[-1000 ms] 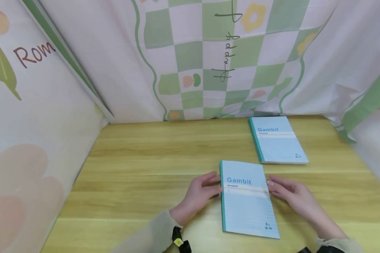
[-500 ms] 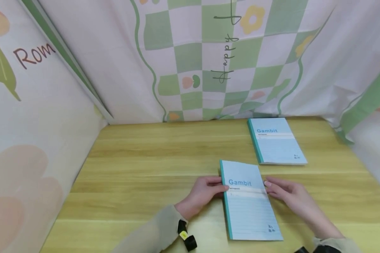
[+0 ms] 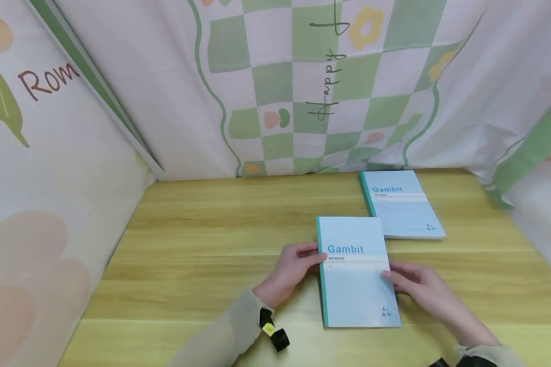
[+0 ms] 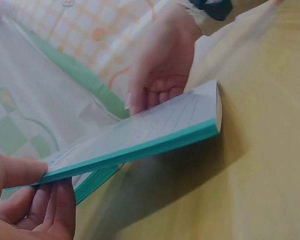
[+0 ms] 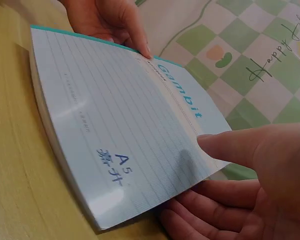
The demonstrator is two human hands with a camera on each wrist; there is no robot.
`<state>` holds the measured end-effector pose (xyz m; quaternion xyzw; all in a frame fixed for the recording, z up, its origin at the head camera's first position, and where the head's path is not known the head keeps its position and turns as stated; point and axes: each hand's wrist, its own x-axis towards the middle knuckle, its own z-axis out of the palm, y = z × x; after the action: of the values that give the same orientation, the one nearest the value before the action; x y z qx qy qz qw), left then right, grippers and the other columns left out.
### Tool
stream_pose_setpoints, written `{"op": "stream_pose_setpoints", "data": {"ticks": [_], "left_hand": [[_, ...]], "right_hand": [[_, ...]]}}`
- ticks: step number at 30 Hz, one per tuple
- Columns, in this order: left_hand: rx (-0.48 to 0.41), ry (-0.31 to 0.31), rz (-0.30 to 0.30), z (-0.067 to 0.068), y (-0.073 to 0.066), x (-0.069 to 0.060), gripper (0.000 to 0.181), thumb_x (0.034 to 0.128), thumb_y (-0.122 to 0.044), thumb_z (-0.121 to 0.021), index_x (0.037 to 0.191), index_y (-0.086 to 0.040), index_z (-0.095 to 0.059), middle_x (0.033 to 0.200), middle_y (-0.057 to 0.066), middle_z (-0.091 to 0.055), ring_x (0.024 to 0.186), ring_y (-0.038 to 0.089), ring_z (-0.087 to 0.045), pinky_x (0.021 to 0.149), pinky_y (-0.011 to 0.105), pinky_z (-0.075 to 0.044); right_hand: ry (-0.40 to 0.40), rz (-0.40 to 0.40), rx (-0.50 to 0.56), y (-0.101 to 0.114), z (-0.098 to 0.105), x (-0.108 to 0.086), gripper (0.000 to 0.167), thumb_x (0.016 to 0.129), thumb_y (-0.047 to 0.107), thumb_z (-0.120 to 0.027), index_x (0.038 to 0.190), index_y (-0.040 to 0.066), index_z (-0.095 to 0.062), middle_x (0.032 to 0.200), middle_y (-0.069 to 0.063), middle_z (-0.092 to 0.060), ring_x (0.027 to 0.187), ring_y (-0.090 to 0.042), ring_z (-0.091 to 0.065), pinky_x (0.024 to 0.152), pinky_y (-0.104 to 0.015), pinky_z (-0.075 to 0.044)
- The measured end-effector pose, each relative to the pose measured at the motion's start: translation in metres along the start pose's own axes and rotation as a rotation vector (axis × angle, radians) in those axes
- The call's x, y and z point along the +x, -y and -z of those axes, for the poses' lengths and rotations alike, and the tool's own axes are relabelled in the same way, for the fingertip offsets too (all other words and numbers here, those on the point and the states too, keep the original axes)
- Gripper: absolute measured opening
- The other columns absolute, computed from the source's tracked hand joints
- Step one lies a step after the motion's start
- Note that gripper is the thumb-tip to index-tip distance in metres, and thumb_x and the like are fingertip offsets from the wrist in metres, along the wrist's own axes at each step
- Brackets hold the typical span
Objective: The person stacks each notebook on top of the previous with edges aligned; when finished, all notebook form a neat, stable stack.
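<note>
A light-blue notebook with a teal spine, printed "Gambit", is held above the table, with its shadow beneath it in the left wrist view. My left hand pinches the spine edge, thumb on the cover and fingers underneath. At the opposite edge, my right hand grips the notebook, its thumb on the cover and the other fingers below. A second notebook of the same look lies at the back right of the table, its near left corner overlapped by the held one in the head view.
The wooden tabletop runs back to a white curtain with a green checkered print. A printed cloth wall borders the left side. Another curtain hangs at the right edge.
The held notebook has risen and moved away from me, toward the second notebook. My left thumb has come onto the cover at the spine, and my right thumb now lies over the opposite edge.
</note>
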<state>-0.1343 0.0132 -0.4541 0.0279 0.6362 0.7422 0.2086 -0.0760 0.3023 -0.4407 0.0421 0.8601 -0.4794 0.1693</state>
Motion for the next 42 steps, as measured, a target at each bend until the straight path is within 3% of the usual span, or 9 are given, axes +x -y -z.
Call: {"op": "stream_pose_setpoints", "data": {"ticks": [11,17,22,26,30,34,38,42], "left_hand": [[-0.049,-0.093,-0.010,0.005,-0.010,0.024,0.029,0.0938,-0.008,-0.074,0.122,-0.001,-0.071,0.105,0.007,-0.074,0.094,0.020,-0.071,0.084,0.033,-0.059],[-0.087,-0.148,-0.034,0.000,-0.014,0.038,0.033,0.0918,-0.011,-0.077,0.123,-0.002,-0.071,0.105,0.007,-0.075,0.096,0.020,-0.072,0.087,0.033,-0.058],[-0.113,-0.175,-0.030,-0.004,-0.017,0.048,0.032,0.0895,-0.011,-0.080,0.120,-0.003,-0.072,0.105,0.006,-0.075,0.096,0.019,-0.072,0.090,0.036,-0.058],[-0.143,-0.169,-0.057,-0.008,-0.018,0.055,0.032,0.0886,-0.011,-0.081,0.119,-0.002,-0.073,0.106,0.007,-0.074,0.095,0.020,-0.072,0.091,0.040,-0.057],[-0.156,-0.151,-0.074,-0.011,-0.013,0.059,0.030,0.0886,-0.010,-0.081,0.116,-0.002,-0.074,0.106,0.007,-0.074,0.091,0.021,-0.072,0.088,0.039,-0.058],[-0.144,-0.098,-0.055,-0.018,-0.003,0.056,0.027,0.0880,-0.007,-0.080,0.115,-0.003,-0.075,0.104,0.007,-0.075,0.087,0.024,-0.074,0.084,0.038,-0.060],[-0.117,-0.048,-0.042,-0.027,0.005,0.051,0.028,0.0871,-0.002,-0.080,0.115,0.000,-0.075,0.103,0.008,-0.075,0.088,0.024,-0.074,0.082,0.036,-0.060],[-0.075,-0.012,-0.030,-0.035,0.008,0.046,0.029,0.0879,-0.003,-0.079,0.116,0.001,-0.074,0.100,0.007,-0.075,0.088,0.023,-0.074,0.081,0.034,-0.061]], "right_hand": [[0.007,0.008,0.068,-0.001,-0.004,0.001,0.069,0.106,0.035,-0.058,0.146,-0.017,-0.038,0.134,-0.031,-0.058,0.100,-0.023,-0.069,0.080,-0.030,-0.059],[-0.060,0.029,0.052,-0.002,-0.002,0.001,0.066,0.105,0.033,-0.058,0.149,-0.012,-0.038,0.119,-0.022,-0.068,0.088,-0.021,-0.068,0.074,-0.030,-0.059],[-0.151,0.058,0.153,-0.004,-0.001,0.004,0.062,0.105,0.028,-0.060,0.147,-0.013,-0.039,0.118,-0.021,-0.068,0.087,-0.015,-0.069,0.073,-0.033,-0.061],[-0.216,0.129,0.263,-0.006,0.005,0.009,0.056,0.105,0.022,-0.061,0.144,-0.014,-0.044,0.113,0.003,-0.071,0.089,-0.006,-0.068,0.072,-0.031,-0.061],[-0.216,0.160,0.420,-0.011,0.014,0.013,0.040,0.103,0.020,-0.064,0.139,0.004,-0.060,0.108,0.021,-0.068,0.092,-0.003,-0.067,0.071,-0.027,-0.060],[-0.207,0.141,0.524,-0.016,0.024,0.013,0.035,0.102,0.023,-0.066,0.137,0.020,-0.063,0.113,0.024,-0.065,0.096,0.000,-0.066,0.073,-0.024,-0.059],[-0.224,0.118,0.568,-0.020,0.033,0.014,0.047,0.101,0.028,-0.067,0.146,0.016,-0.055,0.123,0.020,-0.057,0.098,0.002,-0.065,0.075,-0.023,-0.058],[-0.249,0.089,0.593,-0.024,0.038,0.019,0.062,0.100,0.029,-0.068,0.152,0.007,-0.044,0.139,0.002,-0.049,0.099,0.003,-0.063,0.076,-0.021,-0.058]]}}
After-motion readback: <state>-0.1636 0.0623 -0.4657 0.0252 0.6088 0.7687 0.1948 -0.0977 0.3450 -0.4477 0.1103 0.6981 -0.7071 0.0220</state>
